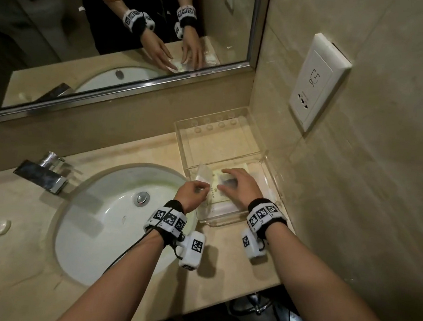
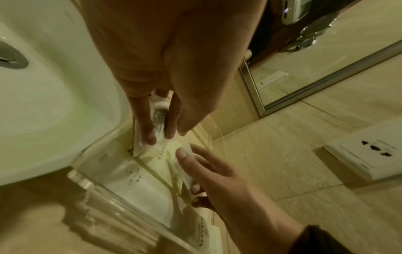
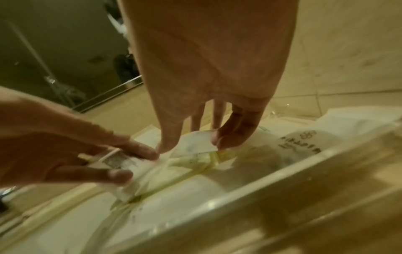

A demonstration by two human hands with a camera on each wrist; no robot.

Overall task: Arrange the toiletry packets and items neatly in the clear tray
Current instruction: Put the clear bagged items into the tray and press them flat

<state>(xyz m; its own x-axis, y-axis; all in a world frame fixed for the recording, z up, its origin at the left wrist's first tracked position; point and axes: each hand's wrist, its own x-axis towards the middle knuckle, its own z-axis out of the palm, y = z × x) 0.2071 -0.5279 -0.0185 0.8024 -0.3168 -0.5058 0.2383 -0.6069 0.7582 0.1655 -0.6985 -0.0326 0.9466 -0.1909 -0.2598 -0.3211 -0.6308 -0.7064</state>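
While both hands work inside the tray, the step in hand seems to be placing and straightening one more packet among those already lying flat on its floor. The tray stands on the counter at about 3 o'clock from the sink, against the wall.

The left hand has its fingers curled and pinches a white packet with small print between thumb and fingers, holding it tilted over the tray's near-left part. The right hand is half open, its fingers spread and bent down; thumb and one finger touch, perhaps lightly nip, the edge of a crumpled packet in the middle. I cannot tell if it really grips it.

Next, I judge, the left packet must be laid flat beside the others, with edges parallel, while the right hand smooths the crumpled one. These thin packets slide and fold easily, so gentle pressure is needed.
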